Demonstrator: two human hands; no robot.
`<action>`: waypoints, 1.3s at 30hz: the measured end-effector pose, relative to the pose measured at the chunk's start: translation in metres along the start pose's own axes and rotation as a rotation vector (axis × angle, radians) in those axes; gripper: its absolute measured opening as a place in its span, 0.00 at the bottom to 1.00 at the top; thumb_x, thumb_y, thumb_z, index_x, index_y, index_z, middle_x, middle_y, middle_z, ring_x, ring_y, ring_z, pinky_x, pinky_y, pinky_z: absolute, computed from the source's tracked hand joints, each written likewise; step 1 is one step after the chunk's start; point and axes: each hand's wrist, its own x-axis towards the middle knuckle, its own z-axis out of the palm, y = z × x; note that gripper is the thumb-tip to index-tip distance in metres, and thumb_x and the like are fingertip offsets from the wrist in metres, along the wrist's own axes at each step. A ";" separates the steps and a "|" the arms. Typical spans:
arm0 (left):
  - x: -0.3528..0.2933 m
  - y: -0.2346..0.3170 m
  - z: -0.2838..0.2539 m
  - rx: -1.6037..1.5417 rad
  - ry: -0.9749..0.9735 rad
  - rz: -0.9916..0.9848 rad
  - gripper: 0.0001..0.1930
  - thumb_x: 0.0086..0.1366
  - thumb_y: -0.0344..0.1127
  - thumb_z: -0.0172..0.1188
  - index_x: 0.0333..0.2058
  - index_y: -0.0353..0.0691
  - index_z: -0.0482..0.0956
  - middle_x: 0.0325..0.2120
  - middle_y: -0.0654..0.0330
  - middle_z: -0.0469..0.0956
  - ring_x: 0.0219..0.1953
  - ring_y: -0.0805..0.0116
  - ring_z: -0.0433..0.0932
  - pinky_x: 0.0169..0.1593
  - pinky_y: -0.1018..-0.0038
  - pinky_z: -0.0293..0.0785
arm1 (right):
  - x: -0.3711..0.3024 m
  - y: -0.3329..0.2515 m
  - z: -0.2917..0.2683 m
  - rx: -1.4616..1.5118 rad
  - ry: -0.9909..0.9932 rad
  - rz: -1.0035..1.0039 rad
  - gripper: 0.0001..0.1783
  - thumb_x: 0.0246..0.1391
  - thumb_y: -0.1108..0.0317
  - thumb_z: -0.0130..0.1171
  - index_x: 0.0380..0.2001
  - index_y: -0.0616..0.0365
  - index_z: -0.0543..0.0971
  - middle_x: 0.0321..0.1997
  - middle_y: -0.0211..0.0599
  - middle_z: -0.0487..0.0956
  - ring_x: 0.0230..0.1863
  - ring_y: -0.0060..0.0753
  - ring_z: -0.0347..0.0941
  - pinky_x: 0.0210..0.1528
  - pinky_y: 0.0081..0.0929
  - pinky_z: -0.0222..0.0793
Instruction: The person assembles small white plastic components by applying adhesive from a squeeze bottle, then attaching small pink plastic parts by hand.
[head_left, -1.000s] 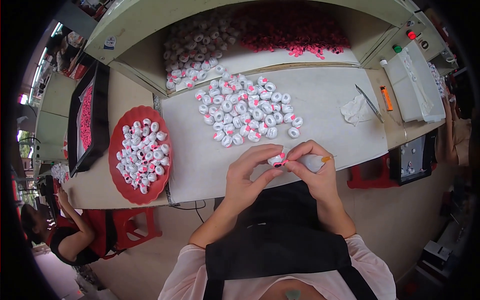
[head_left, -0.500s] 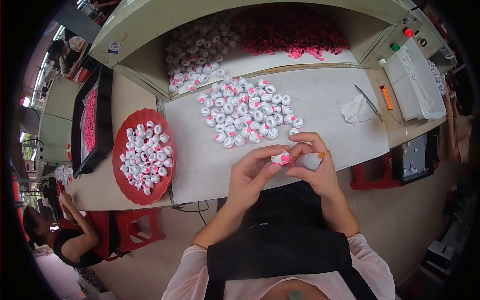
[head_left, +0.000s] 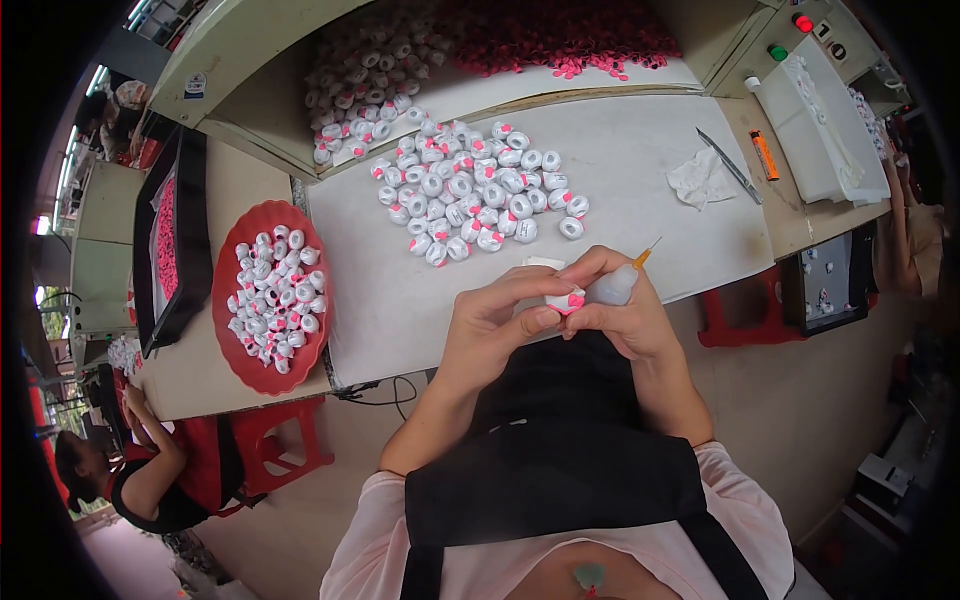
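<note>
My left hand (head_left: pixel 497 325) pinches a small white toy head with a pink bow (head_left: pixel 566 301) between thumb and fingers, just over the table's front edge. Tucked in my right hand (head_left: pixel 632 312) is a translucent squeeze bottle (head_left: pixel 613 287) with an orange needle tip (head_left: pixel 641 259) pointing up and away. The right thumb and index finger also press at the pink part of the piece. A white scrap (head_left: pixel 541 262) shows behind my left fingers; its kind is unclear. Beyond my hands, a pile of similar white pieces (head_left: pixel 460 187) covers the white paper.
A red scalloped tray (head_left: pixel 318 345) of white pieces is at left, beside a black tray (head_left: pixel 193 262) of pink parts. Heaps of white and pink parts (head_left: pixel 560 50) fill the booth. Tweezers (head_left: pixel 730 167), a crumpled tissue (head_left: pixel 697 183), an orange tube (head_left: pixel 763 155) and a white bin (head_left: pixel 815 130) are right.
The right index finger has come down from above the bottle to the piece, and both hands are closer together. The whole view has shifted slightly, moving the table up and left.
</note>
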 end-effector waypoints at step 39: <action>-0.010 -0.028 0.001 -0.036 0.321 0.092 0.11 0.50 0.20 0.50 0.35 0.30 0.71 0.32 0.55 0.72 0.32 0.72 0.71 0.36 0.79 0.68 | 0.006 -0.003 0.011 -0.137 -0.050 -0.043 0.11 0.40 0.76 0.56 0.31 0.62 0.71 0.24 0.32 0.71 0.24 0.22 0.69 0.29 0.17 0.65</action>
